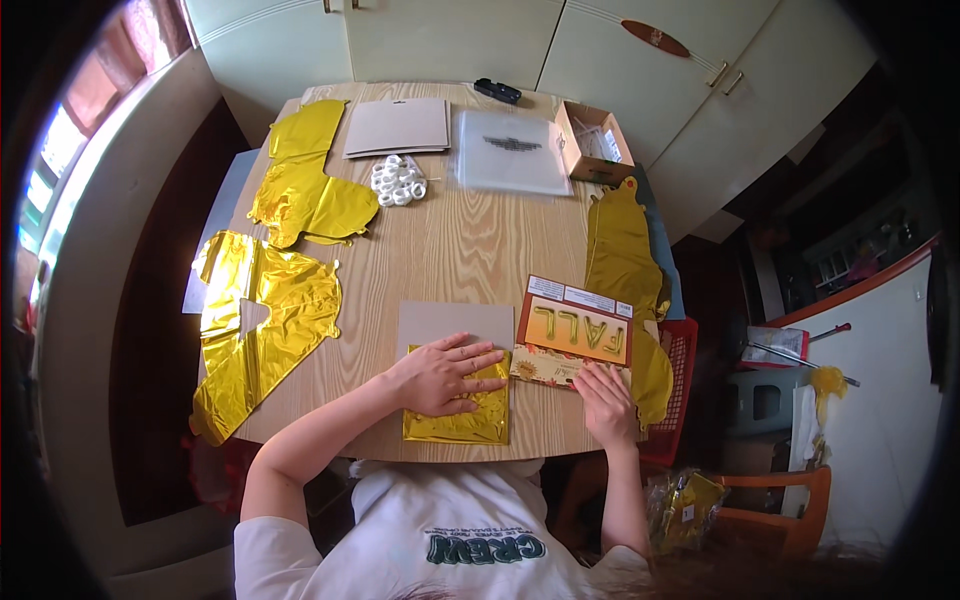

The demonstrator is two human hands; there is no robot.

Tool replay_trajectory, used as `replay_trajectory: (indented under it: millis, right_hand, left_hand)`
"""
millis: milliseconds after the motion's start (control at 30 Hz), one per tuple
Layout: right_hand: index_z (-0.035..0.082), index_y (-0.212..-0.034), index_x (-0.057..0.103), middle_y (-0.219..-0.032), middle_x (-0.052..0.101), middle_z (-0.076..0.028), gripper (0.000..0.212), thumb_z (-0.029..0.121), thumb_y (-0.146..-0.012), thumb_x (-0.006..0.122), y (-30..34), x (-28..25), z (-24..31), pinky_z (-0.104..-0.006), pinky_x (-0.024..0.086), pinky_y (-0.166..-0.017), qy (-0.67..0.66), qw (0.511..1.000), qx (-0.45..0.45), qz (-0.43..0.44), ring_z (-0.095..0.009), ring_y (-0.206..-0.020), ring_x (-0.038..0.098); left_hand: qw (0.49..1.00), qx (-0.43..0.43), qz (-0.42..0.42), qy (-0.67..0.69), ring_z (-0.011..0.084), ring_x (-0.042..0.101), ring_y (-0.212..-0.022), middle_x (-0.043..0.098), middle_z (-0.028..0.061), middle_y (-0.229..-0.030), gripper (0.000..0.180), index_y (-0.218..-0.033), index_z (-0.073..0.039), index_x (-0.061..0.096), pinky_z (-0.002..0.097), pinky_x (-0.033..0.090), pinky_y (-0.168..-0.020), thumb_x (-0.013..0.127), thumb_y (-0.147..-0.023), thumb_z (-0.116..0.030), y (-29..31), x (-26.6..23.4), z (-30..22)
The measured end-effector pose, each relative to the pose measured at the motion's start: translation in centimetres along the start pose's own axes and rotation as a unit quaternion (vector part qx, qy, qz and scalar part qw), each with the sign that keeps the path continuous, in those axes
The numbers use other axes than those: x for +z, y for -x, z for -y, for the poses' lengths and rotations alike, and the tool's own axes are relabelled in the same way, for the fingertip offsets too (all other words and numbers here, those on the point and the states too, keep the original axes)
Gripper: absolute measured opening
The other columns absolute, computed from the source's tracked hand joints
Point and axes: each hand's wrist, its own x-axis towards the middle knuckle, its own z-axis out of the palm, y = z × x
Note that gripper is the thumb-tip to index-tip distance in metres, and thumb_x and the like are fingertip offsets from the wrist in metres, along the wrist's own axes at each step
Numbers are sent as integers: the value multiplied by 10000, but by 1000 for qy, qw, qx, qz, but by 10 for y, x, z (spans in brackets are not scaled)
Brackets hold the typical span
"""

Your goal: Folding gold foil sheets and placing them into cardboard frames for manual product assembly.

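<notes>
Left hand [440, 382] flat on folded gold foil [458, 429], fingers spread; foil overlaps grey cardboard [455, 321] near the desk's [470, 255] front edge. Right hand [607, 405] on printed card [576, 333] just right of foil; can't tell if its fingers pinch it.

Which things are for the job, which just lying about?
Likely job: folded gold foil (left hand on it), grey card beneath, printed card (right hand on it), flat foil balloons, cardboard stack, white rolls, clear bags.

Likely incidental: black object, red basket.
</notes>
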Motion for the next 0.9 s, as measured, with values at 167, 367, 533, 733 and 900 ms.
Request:
replay_trajectory:
  millis: [167, 367, 533, 733, 900]
  right_hand:
    - [67, -1041, 734, -1163, 698, -84, 227, 76, -825, 664, -18, -10, 13, -479, 411, -1088, 6, 999, -1, 34, -240, -1195, 609]
    - [81, -986, 733, -1062, 715, -49, 175, 118, -821, 689, -68, 23, 66, -392, 450, -968, -120, 990, -73, 25, -191, -1082, 637]
    - [84, -949, 730, -978, 722, -10, 139, 154, -831, 704, -79, 52, 63, -356, 442, -852, -94, 992, -82, 23, -172, -1014, 645]
    - [81, -967, 732, -992, 732, -22, 184, 192, -821, 726, -78, 52, 70, -378, 438, -891, -57, 996, -66, 23, -197, -1086, 640]
    - [80, -1005, 736, -1081, 730, -45, 252, 226, -800, 757, -72, 56, 65, -425, 435, -975, -30, 997, -72, 27, -236, -1168, 621]
  left_hand:
    - [1000, 2, -6, 9, 261, 267, -1472, 289, 102, -1592, 516, -1485, -316, 415, 491, 161, -1199, 375, -1005, -500, 3, -3, 0]
    - [1000, 10, -3, 8, 269, 277, -1469, 284, 122, -1591, 492, -1459, -365, 445, 519, 151, -1196, 381, -998, -524, 2, -3, 2]
    - [1000, 16, -15, 11, 283, 291, -1463, 278, 165, -1585, 482, -1450, -402, 447, 545, 139, -1191, 396, -991, -539, 2, -3, 3]
    - [1000, 14, -23, 15, 290, 278, -1468, 260, 168, -1591, 507, -1471, -386, 416, 555, 124, -1191, 385, -992, -551, 4, 2, 3]
    - [999, -33, -37, 22, 297, 238, -1482, 264, 167, -1589, 673, -1525, -201, 335, 526, 118, -1199, 326, -985, -602, 11, 8, -1]
